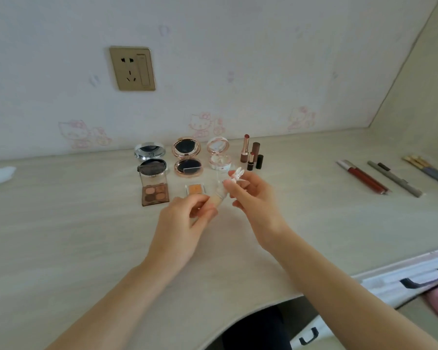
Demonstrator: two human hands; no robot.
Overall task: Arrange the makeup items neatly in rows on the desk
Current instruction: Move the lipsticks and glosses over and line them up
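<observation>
Both hands lifted above the desk [61, 223], working one small beige tube.

The left hand [185, 218] pinches the concealer tube [216, 199]; the right hand [248, 195] pinches its rabbit-topped cap [235, 176]. It looks light, slick and small, best gripped mid-barrel, long axis tilting up-right toward the open compacts [187, 157].

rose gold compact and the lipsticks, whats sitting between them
In the head view, an open white-and-pink round compact stands between the rose gold compact and the lipsticks.
</observation>
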